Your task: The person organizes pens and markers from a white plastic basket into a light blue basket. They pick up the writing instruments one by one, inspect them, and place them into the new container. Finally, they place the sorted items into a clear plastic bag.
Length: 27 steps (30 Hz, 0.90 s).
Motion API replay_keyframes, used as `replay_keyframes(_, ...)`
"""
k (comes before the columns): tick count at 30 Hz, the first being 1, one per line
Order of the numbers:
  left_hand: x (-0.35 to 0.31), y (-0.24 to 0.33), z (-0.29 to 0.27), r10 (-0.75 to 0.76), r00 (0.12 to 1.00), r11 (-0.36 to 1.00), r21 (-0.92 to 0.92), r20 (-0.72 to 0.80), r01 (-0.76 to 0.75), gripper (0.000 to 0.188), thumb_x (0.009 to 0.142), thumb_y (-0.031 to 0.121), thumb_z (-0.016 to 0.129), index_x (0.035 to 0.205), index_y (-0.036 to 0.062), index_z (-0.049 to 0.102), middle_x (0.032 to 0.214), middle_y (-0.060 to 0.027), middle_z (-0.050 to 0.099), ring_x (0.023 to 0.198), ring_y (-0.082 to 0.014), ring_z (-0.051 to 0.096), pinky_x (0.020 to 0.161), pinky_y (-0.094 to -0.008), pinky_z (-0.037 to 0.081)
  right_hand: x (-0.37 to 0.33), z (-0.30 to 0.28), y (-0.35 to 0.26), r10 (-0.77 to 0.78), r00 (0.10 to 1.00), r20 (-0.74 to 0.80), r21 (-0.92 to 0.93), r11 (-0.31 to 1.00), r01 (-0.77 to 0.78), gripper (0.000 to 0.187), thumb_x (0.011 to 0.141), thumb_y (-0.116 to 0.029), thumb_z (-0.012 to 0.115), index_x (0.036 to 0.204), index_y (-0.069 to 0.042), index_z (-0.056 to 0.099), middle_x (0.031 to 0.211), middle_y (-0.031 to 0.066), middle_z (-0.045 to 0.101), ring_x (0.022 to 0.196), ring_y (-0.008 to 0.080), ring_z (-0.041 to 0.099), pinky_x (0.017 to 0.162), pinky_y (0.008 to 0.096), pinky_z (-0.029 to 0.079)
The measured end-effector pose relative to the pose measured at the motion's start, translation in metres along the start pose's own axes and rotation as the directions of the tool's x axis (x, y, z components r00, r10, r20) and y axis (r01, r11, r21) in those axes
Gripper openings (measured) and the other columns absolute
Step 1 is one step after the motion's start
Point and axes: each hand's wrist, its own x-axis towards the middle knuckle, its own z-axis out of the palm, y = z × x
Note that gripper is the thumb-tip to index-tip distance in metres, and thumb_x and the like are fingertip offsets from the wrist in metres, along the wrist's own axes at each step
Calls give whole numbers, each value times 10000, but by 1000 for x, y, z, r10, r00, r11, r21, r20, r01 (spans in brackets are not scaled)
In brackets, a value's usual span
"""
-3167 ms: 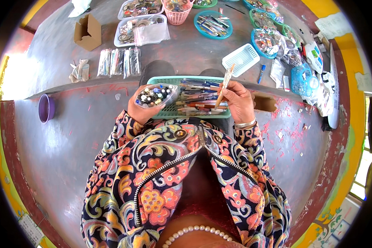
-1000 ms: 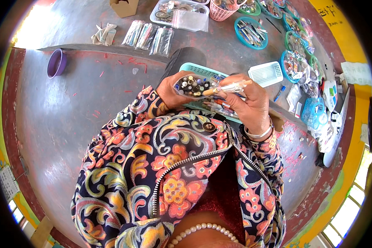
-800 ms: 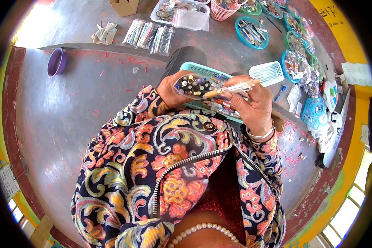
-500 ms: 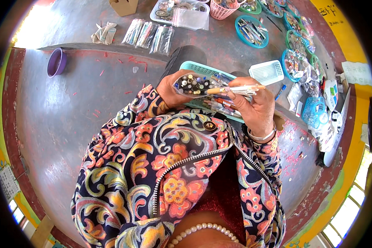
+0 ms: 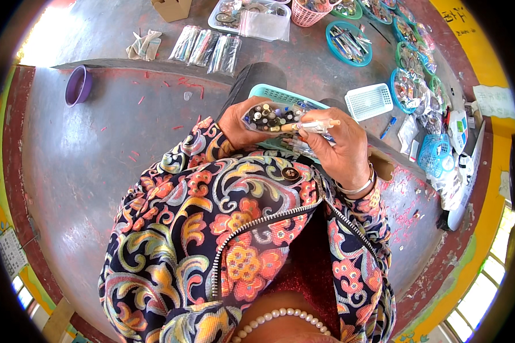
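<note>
At least one tan pen (image 5: 290, 127) is pinched between the right hand (image 5: 348, 147)'s thumb and fingers, its end over the edge of a plastic-wrapped pen bundle (image 5: 263, 116), gripped by the left hand (image 5: 238, 123)'s curled fingers. A green basket (image 5: 277, 91) sits beneath; a pale mesh basket (image 5: 369, 102) and blue pen (image 5: 388, 128) lie to its right.
</note>
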Motion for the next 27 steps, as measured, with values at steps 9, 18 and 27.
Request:
replay_keyframes(9, 1, -4, -1, 48, 999, 999, 4, 14, -48, 608, 678, 105, 843, 1195, 29, 531, 1091, -68, 648, 1011, -128, 609, 909, -297, 479, -10, 18, 16, 116, 990, 85, 83, 989, -123, 231, 742, -74, 734, 955, -57, 648, 771, 90, 657, 712, 257, 636, 654, 332, 488)
replay_keyframes(18, 1, -1, 0, 90, 996, 996, -29, -21, -90, 561, 704, 134, 825, 1190, 42, 559, 1073, -72, 667, 988, -140, 631, 885, -300, 492, 1, 4, -15, 223, 975, 4, 158, 962, -221, 282, 728, -38, 729, 996, -63, 649, 876, 84, 634, 714, 259, 606, 672, 341, 490)
replay_keyframes(27, 1, 1, -1, 78, 997, 997, -28, -15, -79, 579, 697, 109, 826, 1201, 36, 549, 1061, -68, 667, 979, -133, 627, 878, -294, 491, -2, 8, 8, -25, 996, 89, -81, 996, 32, 206, 697, -13, 725, 886, -57, 655, 926, 89, 623, 864, 280, 596, 745, 370, 486)
